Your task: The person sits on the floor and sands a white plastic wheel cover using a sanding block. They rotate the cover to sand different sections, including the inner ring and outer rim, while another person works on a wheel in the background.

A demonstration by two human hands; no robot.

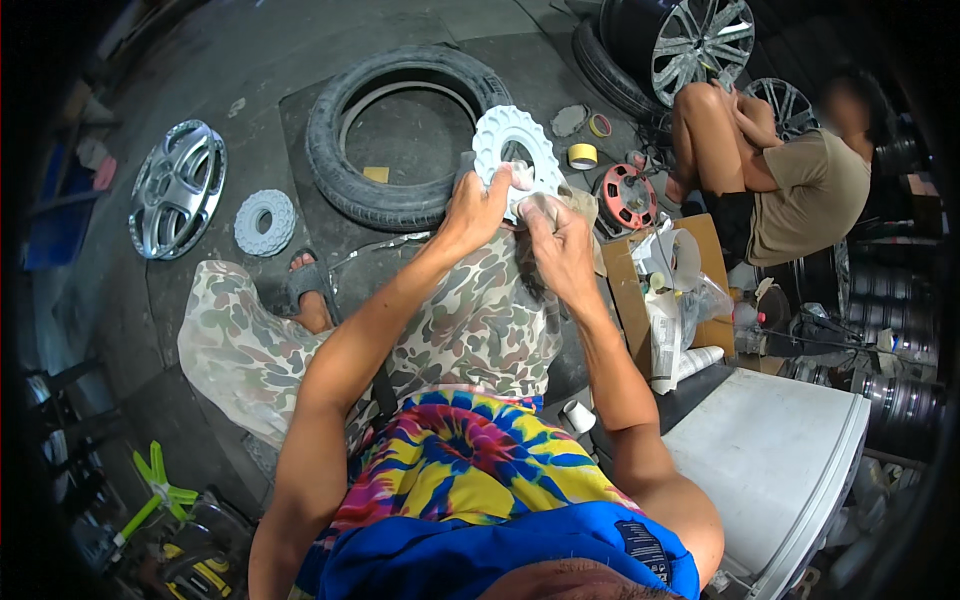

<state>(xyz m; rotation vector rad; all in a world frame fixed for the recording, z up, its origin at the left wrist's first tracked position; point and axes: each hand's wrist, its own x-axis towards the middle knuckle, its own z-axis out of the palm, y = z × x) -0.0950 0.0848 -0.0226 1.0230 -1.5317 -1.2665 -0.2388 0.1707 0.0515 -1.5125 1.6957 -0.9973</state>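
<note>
Holding: a pale grey scalloped ring (pixel 490 138) is up in both hands, just beyond the knees of the camouflage trousers (pixel 470 325).
Left hand (pixel 478 212): closed on the ring's lower-left side, fingers by its central hole; a whitish patch there is too small to identify.
Right hand (pixel 560 240): gripping the ring's lower edge between thumb and fingers.
Two-handed grip: probably steadies the ring and keeps its face toward the wearer.
Tyre (pixel 328 150): flat on the dark mat (pixel 296 112), just inside its left edge, presumably so it cannot roll.
Second scalloped ring (pixel 245 225): just outside that edge, apparently within left-hand reach.
Five-spoke wheel (pixel 190 172): farther left on the floor.
Yellow tape roll (pixel 582 156): beside the red reel (pixel 614 190).
</note>
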